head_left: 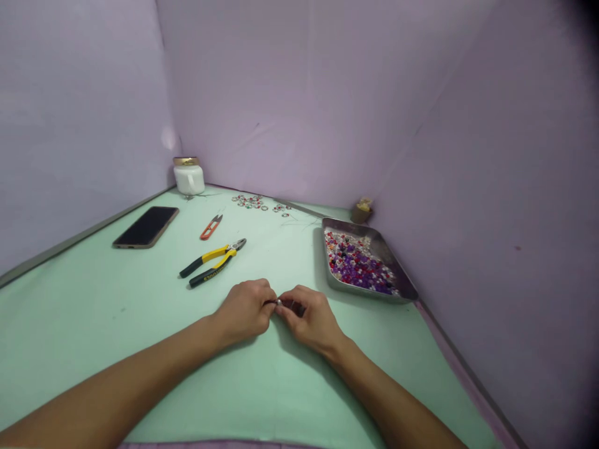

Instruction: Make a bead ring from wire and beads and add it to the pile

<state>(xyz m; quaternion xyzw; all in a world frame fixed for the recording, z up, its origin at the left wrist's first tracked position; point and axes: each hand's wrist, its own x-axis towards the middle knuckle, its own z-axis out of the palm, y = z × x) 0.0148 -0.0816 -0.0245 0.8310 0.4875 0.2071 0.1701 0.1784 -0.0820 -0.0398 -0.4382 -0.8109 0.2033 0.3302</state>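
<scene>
My left hand point(248, 308) is closed near the front middle of the pale green table point(154, 299), its fingers pinching something too small to make out. Right beside it, my right hand point(311, 315) pinches a small pale bead point(279, 302) between thumb and forefinger. The fingertips of both hands nearly meet at this bead, and a dark thin bit shows on its left side. A metal tray point(369, 293) of mixed purple, red and white beads point(358, 265) stands to the right of my hands. Pliers point(213, 262) with yellow and black handles lie beyond my left hand.
Orange thread snips point(211, 227) and a phone point(147, 227) lie at the left. A white jar point(189, 178) stands in the back left corner. Several small beaded rings point(250, 202) lie at the back. A small brown pot point(362, 211) is behind the tray, near the wall.
</scene>
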